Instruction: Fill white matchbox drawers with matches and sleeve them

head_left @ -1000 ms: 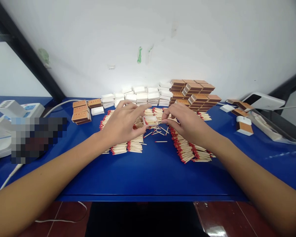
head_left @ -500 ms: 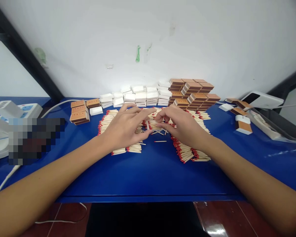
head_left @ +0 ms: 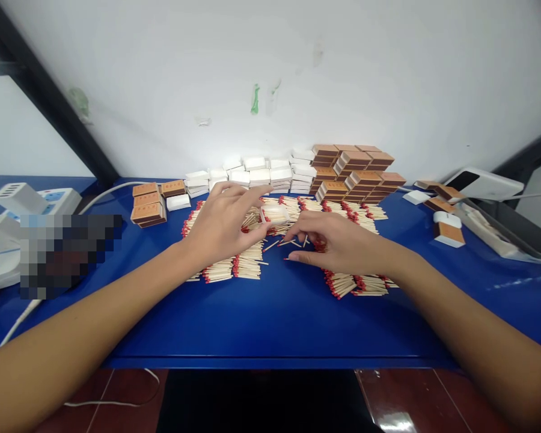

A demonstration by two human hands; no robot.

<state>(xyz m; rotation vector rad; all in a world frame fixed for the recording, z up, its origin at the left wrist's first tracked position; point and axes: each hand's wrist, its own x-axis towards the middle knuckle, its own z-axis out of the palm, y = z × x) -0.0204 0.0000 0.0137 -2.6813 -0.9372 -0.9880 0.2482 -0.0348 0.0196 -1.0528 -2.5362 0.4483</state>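
My left hand [head_left: 223, 222] holds a small white matchbox tray [head_left: 274, 214] by its left end, just above the blue table [head_left: 270, 319]. My right hand [head_left: 338, 243] lies low on the table, its fingertips pinching at loose red-tipped matches [head_left: 293, 243] in front of the tray. Rows of matches lie under and beside both hands: one heap at the left [head_left: 234, 267] and one at the right [head_left: 356, 282].
White inner trays [head_left: 256, 176] are stacked at the back against the wall, with brown matchbox sleeves [head_left: 360, 174] piled to their right and a few more [head_left: 148, 204] at the left. Power strips [head_left: 31, 201] lie far left; a phone [head_left: 482, 182] and loose boxes [head_left: 448, 230] sit at the right.
My right hand has left the tray and dropped down and toward me onto the loose matches. My left hand keeps the tray, now slightly higher and farther back.
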